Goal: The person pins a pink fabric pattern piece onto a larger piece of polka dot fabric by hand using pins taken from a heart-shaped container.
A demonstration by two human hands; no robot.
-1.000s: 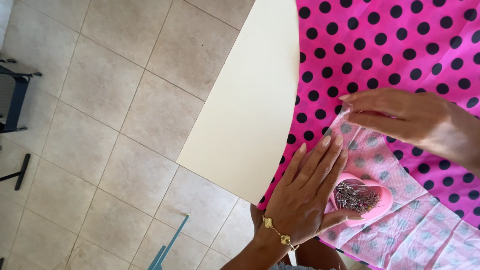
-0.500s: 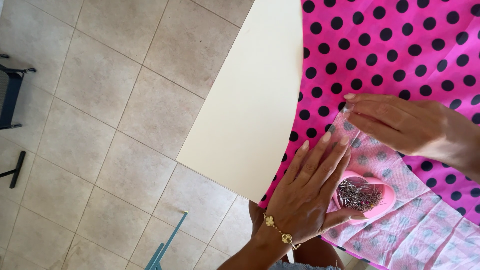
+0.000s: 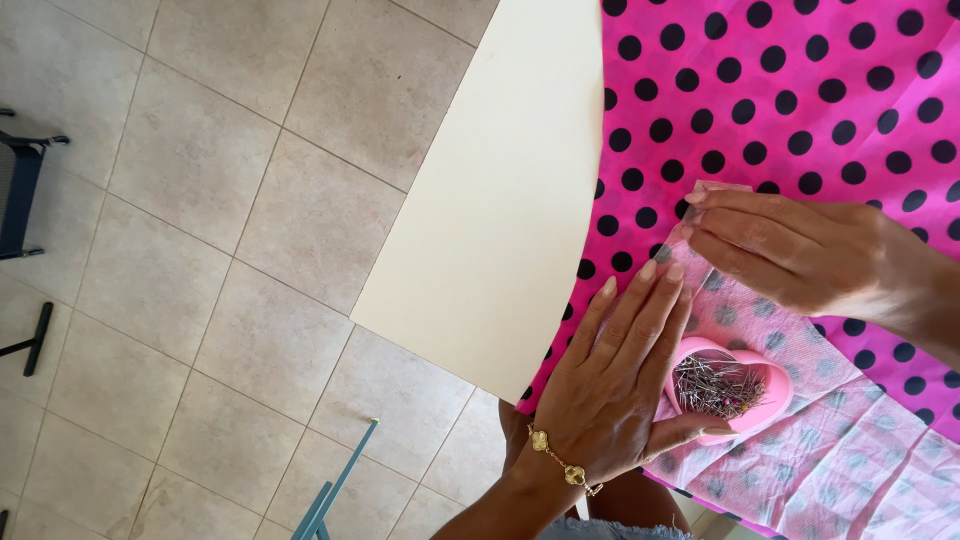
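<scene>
Counts: 2 hands in view, left hand (image 3: pixel 610 390) at 5 o'clock, right hand (image 3: pixel 790 250) at 3 o'clock. 1 gold bracelet (image 3: pixel 560 462) on the left wrist. 1 pink polka-dot fabric (image 3: pixel 800 100), filling 1 to 3 o'clock. 1 sheet of translucent pattern paper (image 3: pixel 840 450) on top of it at 4 to 5 o'clock. 1 pink heart-shaped pin dish (image 3: pixel 735 385) at 4 o'clock; pins inside are a dense heap, too many and too fine to count. 1 cream tabletop (image 3: pixel 500 200), centre to 12 o'clock. 1 teal bar (image 3: pixel 335 485) at 6 o'clock. 2 dark furniture pieces at 9 o'clock: chair frame (image 3: pixel 20 190) and 1 black foot (image 3: pixel 35 340).
</scene>
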